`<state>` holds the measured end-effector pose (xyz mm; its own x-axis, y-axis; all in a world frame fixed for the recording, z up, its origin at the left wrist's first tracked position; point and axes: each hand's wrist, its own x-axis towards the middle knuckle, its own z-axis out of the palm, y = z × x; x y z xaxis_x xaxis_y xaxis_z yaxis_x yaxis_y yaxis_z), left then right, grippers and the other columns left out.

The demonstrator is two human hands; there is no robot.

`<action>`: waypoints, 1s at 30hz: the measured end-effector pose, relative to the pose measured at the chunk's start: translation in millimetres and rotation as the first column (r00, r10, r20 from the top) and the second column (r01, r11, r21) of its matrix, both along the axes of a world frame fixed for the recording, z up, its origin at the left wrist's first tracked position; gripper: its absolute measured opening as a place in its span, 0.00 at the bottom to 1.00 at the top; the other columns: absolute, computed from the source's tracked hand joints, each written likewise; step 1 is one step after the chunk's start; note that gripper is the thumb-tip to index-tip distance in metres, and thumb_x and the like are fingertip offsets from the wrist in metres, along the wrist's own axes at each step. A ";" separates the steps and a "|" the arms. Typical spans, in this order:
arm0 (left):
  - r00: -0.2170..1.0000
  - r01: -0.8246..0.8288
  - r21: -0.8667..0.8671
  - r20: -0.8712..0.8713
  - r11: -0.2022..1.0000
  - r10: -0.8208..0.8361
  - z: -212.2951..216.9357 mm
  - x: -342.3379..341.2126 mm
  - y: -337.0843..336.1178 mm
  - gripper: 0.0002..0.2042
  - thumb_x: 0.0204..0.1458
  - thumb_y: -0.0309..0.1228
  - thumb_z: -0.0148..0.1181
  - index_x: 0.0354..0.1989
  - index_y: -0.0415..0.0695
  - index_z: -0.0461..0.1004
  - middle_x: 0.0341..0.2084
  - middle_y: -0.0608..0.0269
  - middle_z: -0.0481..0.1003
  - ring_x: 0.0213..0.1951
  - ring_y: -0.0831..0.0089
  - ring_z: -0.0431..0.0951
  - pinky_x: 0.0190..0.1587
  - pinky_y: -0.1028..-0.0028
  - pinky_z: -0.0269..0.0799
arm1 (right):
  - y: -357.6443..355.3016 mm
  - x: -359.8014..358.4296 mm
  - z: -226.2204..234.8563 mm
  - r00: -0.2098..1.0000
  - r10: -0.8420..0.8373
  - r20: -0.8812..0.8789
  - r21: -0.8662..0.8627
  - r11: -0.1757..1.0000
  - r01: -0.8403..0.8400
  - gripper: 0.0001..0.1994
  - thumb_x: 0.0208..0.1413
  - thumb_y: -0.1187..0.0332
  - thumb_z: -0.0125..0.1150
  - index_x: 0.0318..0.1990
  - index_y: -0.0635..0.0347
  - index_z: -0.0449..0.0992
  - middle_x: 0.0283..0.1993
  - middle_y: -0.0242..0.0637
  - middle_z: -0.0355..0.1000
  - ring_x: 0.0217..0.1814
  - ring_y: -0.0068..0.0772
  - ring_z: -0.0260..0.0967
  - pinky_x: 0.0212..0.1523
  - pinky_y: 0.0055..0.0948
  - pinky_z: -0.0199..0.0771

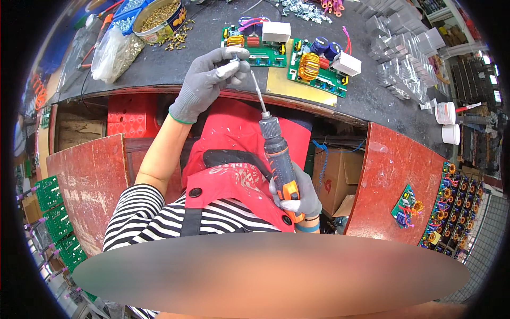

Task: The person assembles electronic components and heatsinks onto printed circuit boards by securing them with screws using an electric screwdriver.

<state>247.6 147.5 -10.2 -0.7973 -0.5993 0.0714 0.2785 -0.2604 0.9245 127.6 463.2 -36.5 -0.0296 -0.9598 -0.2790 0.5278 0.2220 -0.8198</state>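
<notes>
My right hand (308, 196), in a grey glove, is wrapped round an electric screwdriver (277, 154) with a black and orange body. Its long bit slants up and left to the fingers of my left hand (204, 80). Also gloved, the left hand pinches a small metallic piece at the bit's tip; the fingers largely hide it. Just beyond lies a green circuit board (260, 58) with a coil and a white block. To its right, a second circuit board (317, 72) carries a copper coil, blue capacitors and a white block, beside a yellow sheet (279, 82).
A tub of brass screws (159, 21) and a clear bag (114, 56) stand at far left. Silver clips (305, 9) lie at the back. Metal heatsinks (406, 58) crowd the right, near white jars (446, 114). Red panels (404, 175) flank me.
</notes>
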 end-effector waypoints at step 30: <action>0.998 0.042 0.347 -0.055 0.937 -0.025 -9.3 0.9 4.6 0.14 0.63 0.31 0.55 0.50 0.32 0.72 0.37 0.48 0.80 0.35 0.65 0.84 0.33 0.72 0.84 | -9.6 1.1 -3.6 0.996 0.084 -0.001 0.001 0.996 -0.084 0.44 0.37 0.72 0.70 0.67 0.67 0.58 0.40 0.38 0.73 0.37 0.25 0.71 0.41 0.26 0.72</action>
<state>248.6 152.1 -19.5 -0.8181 -0.5668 -0.0970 0.3069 -0.5730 0.7599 128.6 453.7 -40.2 0.0508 -0.9587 -0.2798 0.5066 0.2662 -0.8200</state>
